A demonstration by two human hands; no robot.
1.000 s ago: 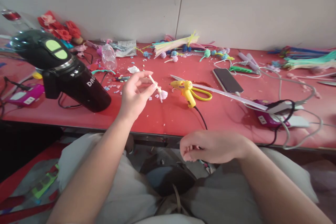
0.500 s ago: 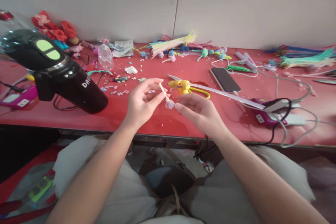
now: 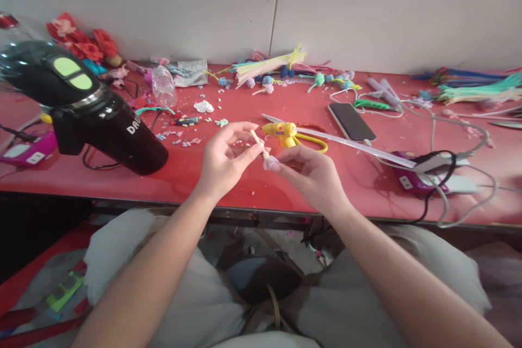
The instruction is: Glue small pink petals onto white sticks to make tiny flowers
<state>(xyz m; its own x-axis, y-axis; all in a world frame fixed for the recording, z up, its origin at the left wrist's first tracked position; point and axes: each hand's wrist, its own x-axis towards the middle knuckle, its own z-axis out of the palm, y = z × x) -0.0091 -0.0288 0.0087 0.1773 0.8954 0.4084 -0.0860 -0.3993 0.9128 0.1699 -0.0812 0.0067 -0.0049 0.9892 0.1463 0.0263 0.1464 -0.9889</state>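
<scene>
My left hand (image 3: pixel 223 159) pinches the cream stem of a small pipe-cleaner flower (image 3: pixel 269 162) between thumb and fingers. The flower's pale purple head points down and to the right. At that head, the thumb and forefinger of my right hand (image 3: pixel 317 175) close on the purple part. Just behind the hands, a yellow hot glue gun (image 3: pixel 280 131) lies on the red table, with a long translucent glue stick (image 3: pixel 354 145) coming out of its back. Yellow-handled scissors (image 3: pixel 320 146) lie partly under the gun.
A black tumbler (image 3: pixel 122 130) stands at the left. To the right are a phone (image 3: pixel 352 120), cables and a purple power strip (image 3: pixel 403 171). Pipe cleaners (image 3: pixel 267 68), small pompom pieces, a plastic bottle (image 3: pixel 163 87) and coloured clippings (image 3: pixel 190 142) lie farther back.
Both hands have moved slightly, the left one to the right with the flower. My right thumb and forefinger, beside the purple head before, now close on it.
</scene>
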